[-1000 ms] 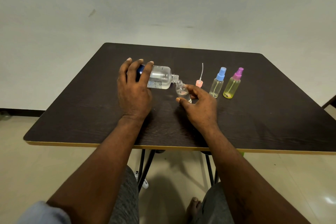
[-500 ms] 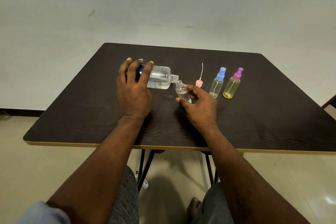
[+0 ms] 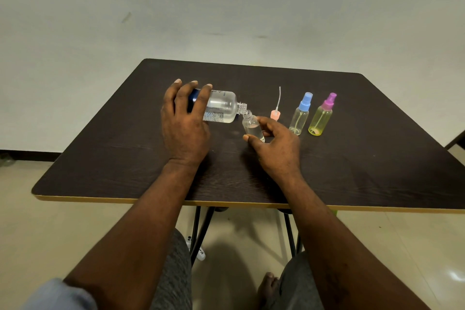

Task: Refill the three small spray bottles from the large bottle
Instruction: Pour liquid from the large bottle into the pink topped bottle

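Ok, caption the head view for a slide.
Left hand tips large bottle into small bottle held by right hand.

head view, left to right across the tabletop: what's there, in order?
left hand → large bottle → uncapped small bottle → pink spray cap → blue-capped bottle → purple-capped bottle. The right hand is left out: it overlaps the uncapped small bottle.

A light blue sleeve (image 3: pixel 57 294) tops the bare left forearm, with mottled grey trousers (image 3: pixel 173 272) and one bare foot (image 3: pixel 268 287).
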